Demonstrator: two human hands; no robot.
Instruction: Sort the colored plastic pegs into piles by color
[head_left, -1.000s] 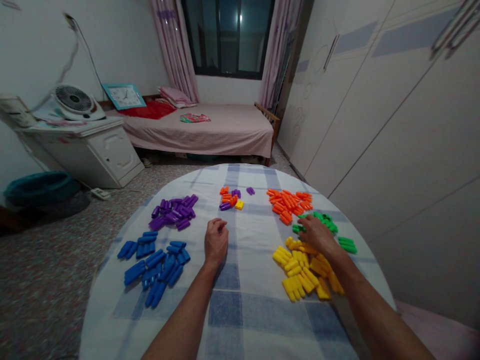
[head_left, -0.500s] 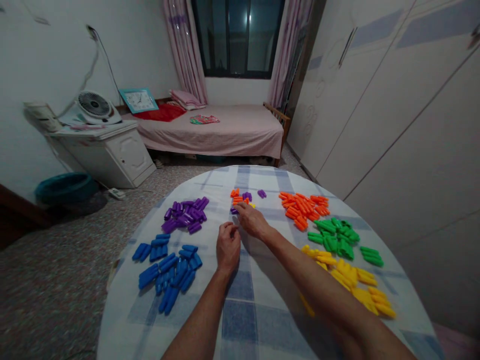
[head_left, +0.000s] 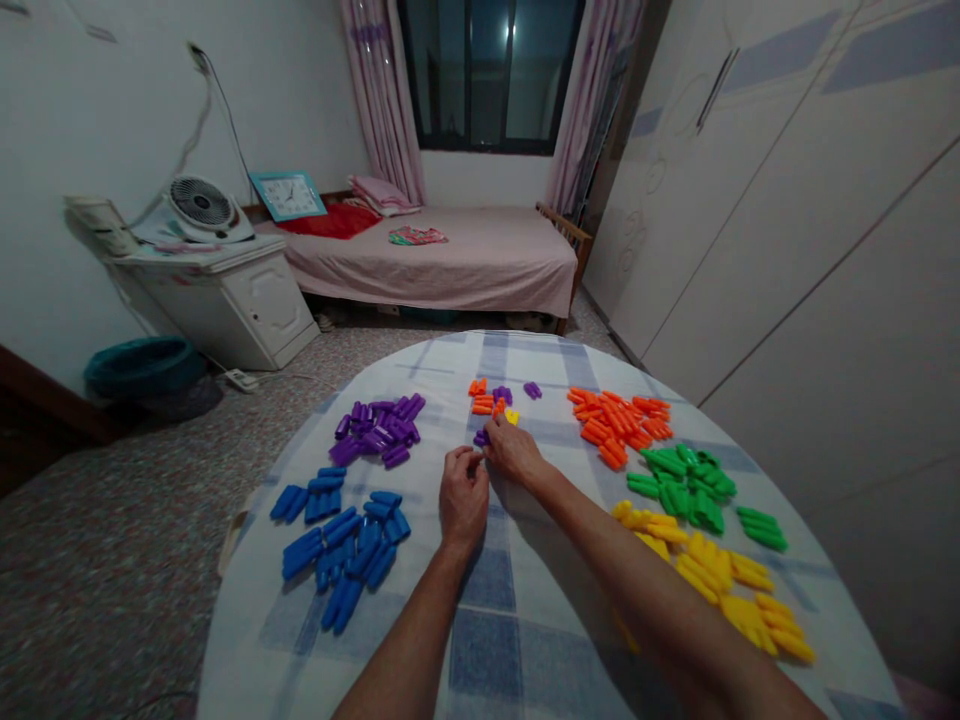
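My right hand [head_left: 514, 452] reaches over the middle of the table with its fingers closed at a small purple plastic piece [head_left: 481, 437], partly hidden by the fingertips. Just left of it and nearer to me, my left hand [head_left: 463, 495] rests with curled fingers, thumb against the fingertips; whatever they hold, if anything, does not show. Past the right hand lie small orange pieces [head_left: 482, 404], a yellow piece [head_left: 511, 416] and another purple cluster [head_left: 502, 395]. One more purple cluster [head_left: 532, 390] sits apart to the right.
On the round table's checked cloth [head_left: 480, 640], purple [head_left: 379, 430] and blue pieces [head_left: 345, 550] lie at left. Orange [head_left: 619, 422], green [head_left: 686, 485] and yellow pieces [head_left: 705, 565] are heaped at right, the yellow partly behind my right forearm. Beyond stands a bed [head_left: 450, 270].
My right hand has drawn back a little toward me, and the purple piece at its fingertips has come nearer to my left hand. The yellow piece shows more fully. The view has shifted slightly.
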